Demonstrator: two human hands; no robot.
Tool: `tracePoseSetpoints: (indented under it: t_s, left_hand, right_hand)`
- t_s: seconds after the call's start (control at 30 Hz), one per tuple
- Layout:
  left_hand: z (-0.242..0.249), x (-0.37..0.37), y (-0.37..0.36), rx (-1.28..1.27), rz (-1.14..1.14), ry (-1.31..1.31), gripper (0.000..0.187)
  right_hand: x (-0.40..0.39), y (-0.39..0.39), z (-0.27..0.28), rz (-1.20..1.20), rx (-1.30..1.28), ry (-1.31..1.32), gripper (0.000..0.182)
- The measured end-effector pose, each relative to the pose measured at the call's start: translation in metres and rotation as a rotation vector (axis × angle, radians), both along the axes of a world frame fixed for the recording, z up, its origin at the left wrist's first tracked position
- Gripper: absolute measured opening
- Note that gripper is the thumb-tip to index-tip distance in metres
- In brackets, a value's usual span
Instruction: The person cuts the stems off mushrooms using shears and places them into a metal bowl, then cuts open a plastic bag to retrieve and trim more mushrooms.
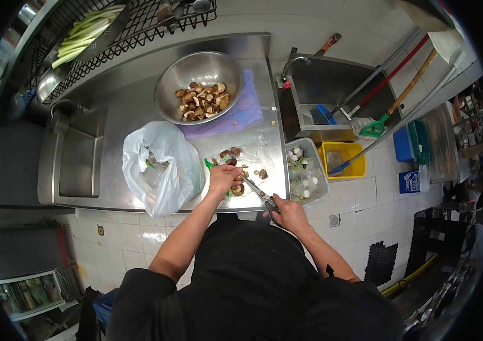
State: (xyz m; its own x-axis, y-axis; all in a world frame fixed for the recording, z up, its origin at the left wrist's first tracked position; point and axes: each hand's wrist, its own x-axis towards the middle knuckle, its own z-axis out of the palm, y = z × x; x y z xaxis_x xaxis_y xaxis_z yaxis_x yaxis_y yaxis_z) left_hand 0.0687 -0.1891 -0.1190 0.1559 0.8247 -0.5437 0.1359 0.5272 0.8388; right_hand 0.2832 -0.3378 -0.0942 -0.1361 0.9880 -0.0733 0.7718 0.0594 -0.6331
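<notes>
My right hand grips a pair of scissors by the dark handles, over the front edge of the steel counter. The blades point up and left toward my left hand. That hand is closed in a pinch on a brown mushroom, partly hidden by the fingers. Loose mushrooms and cut bits lie around both hands on clear plastic packaging. Behind them a steel colander holds many brown mushrooms, some showing pale undersides. It rests on a purple cloth.
A white plastic bag stands left of my left hand. Right of the counter is a clear bin with white scraps, near a yellow tub. Long mop handles lean across the sink. A wire rack hangs above.
</notes>
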Motion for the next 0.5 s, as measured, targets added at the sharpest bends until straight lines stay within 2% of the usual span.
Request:
tracePoseSetpoints:
  t_s: [0.03, 0.1, 0.13, 0.2, 0.23, 0.27, 0.33, 0.4, 0.47, 0.5]
  left_hand:
    - [0.0, 0.0, 0.0, -0.032, 0.031, 0.001, 0.023]
    - [0.005, -0.002, 0.003, -0.078, 0.076, -0.049, 0.024]
    - [0.008, -0.005, 0.005, -0.12, 0.126, -0.098, 0.025]
    - [0.0, -0.013, 0.01, -0.081, 0.087, -0.123, 0.026]
    - [0.0, -0.016, 0.011, -0.044, 0.047, -0.146, 0.028]
    - [-0.001, -0.018, 0.01, -0.046, 0.049, -0.146, 0.028]
    - [0.014, -0.021, 0.007, 0.19, -0.258, 0.158, 0.034]
    - [0.035, -0.018, 0.005, 0.173, -0.221, 0.124, 0.036]
    - [0.042, -0.009, 0.005, 0.165, -0.187, 0.082, 0.038]
    - [0.045, -0.005, 0.005, 0.189, -0.111, -0.061, 0.04]
  right_hand:
    - [0.001, 0.002, 0.007, 0.0, -0.001, 0.0, 0.046]
    - [0.005, 0.005, 0.025, -0.058, -0.283, 0.279, 0.04]
    - [0.007, 0.004, 0.024, -0.059, -0.283, 0.279, 0.04]
    - [0.014, -0.004, 0.019, -0.207, -0.477, 0.463, 0.036]
    - [0.019, -0.007, 0.012, -0.206, -0.48, 0.462, 0.036]
    - [0.023, -0.01, 0.002, -0.201, -0.481, 0.551, 0.039]
    - [0.022, -0.01, 0.006, -0.193, -0.488, 0.64, 0.042]
    - [0.019, -0.006, 0.015, -0.295, -0.687, 0.839, 0.048]
    - [0.011, 0.002, 0.013, -0.254, -0.678, 0.902, 0.052]
    - [0.006, 0.007, 0.014, -0.215, -0.673, 0.964, 0.055]
